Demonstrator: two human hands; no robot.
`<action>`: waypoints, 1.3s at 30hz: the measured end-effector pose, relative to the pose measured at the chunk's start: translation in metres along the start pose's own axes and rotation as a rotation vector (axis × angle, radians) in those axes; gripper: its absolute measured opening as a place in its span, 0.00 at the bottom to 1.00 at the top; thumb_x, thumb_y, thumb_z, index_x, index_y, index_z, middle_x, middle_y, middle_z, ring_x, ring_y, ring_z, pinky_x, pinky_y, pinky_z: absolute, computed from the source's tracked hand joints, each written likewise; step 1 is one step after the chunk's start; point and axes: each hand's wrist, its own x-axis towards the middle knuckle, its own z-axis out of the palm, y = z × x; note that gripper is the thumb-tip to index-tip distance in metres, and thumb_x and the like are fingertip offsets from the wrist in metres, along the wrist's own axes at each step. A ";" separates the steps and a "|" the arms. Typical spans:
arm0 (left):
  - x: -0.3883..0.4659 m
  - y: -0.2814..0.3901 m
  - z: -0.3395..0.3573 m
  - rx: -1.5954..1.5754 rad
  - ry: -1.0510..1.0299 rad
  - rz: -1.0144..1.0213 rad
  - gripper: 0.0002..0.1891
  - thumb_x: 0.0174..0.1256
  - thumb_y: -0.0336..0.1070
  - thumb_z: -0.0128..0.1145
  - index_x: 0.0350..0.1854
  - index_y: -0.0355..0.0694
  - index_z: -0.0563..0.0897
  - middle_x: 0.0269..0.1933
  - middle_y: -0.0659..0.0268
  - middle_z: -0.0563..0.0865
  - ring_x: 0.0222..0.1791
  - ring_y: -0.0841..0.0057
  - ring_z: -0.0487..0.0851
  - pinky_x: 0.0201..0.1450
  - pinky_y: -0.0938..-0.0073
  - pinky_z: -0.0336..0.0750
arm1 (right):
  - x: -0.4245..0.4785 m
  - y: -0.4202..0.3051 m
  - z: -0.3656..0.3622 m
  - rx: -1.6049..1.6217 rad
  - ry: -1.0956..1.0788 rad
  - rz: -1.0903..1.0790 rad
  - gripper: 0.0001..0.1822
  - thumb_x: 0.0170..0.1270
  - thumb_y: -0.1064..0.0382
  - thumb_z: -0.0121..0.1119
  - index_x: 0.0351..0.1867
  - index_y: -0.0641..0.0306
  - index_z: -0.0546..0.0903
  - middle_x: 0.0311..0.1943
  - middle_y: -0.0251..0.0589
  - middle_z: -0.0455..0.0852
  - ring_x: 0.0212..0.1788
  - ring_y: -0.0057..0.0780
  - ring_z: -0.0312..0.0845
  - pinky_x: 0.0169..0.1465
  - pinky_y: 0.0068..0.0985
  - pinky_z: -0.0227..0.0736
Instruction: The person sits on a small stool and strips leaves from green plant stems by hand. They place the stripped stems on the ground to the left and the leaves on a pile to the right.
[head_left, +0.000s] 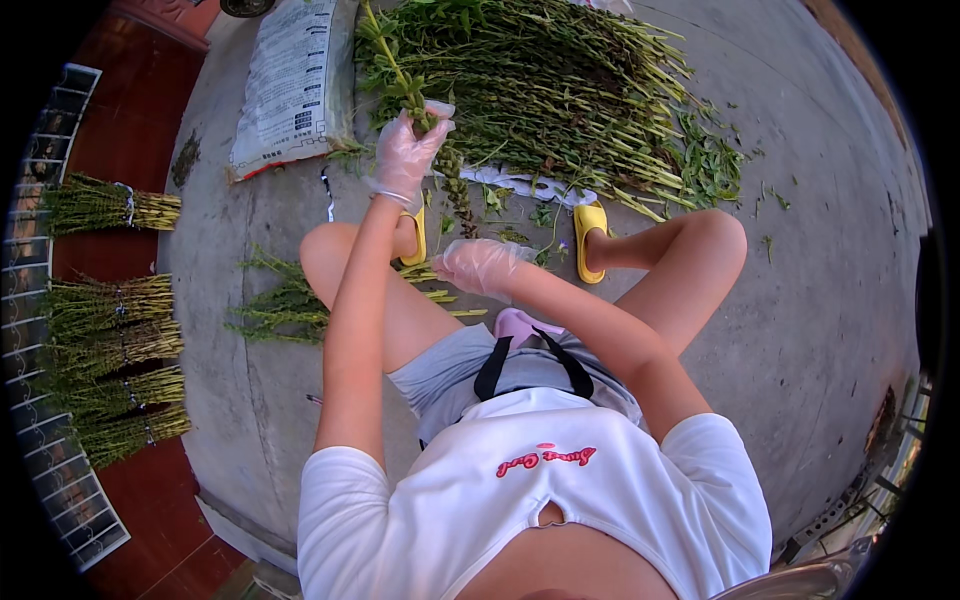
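My left hand (409, 154), in a clear plastic glove, is closed around a green plant stalk (455, 187) thick with pods. Its bare yellow-green stem points away from me and its darker tip hangs towards my right hand (484, 266). That hand, gloved too, is curled just below the tip; whether its fingers touch or hold anything is hidden. Beyond my feet lies a large heap of cut stalks (555, 97), butt ends mostly to the right, partly on a white sheet (517, 182). A smaller bunch of leafy stalks (281, 304) lies by and beneath my left leg.
A full white printed sack (289, 82) lies left of the heap. Several tied bundles (124, 382) of stalks rest on the red tiled step (146, 487) at far left, beside a white metal grille (71, 495). Yellow slippers (591, 240) are on my feet. Loose leaves (705, 161) litter the concrete.
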 end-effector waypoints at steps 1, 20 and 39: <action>0.004 -0.005 0.000 -0.093 0.046 0.006 0.08 0.63 0.30 0.64 0.41 0.39 0.80 0.34 0.70 0.82 0.28 0.83 0.77 0.36 0.78 0.75 | -0.008 0.001 0.002 0.013 -0.028 -0.023 0.12 0.70 0.55 0.48 0.46 0.56 0.79 0.27 0.49 0.84 0.31 0.51 0.82 0.35 0.45 0.77; 0.051 0.063 -0.025 -0.361 0.304 -0.104 0.14 0.62 0.29 0.65 0.45 0.37 0.73 0.31 0.58 0.88 0.32 0.73 0.87 0.45 0.76 0.78 | -0.046 -0.006 -0.068 1.096 0.041 0.330 0.32 0.68 0.53 0.61 0.68 0.65 0.67 0.32 0.34 0.83 0.26 0.18 0.74 0.29 0.20 0.71; 0.077 0.110 -0.049 -0.337 0.313 0.115 0.12 0.65 0.27 0.63 0.45 0.38 0.74 0.37 0.59 0.85 0.34 0.70 0.88 0.47 0.74 0.80 | -0.036 0.071 -0.016 0.119 -0.365 0.394 0.27 0.58 0.51 0.63 0.58 0.61 0.80 0.40 0.47 0.89 0.45 0.42 0.84 0.51 0.35 0.76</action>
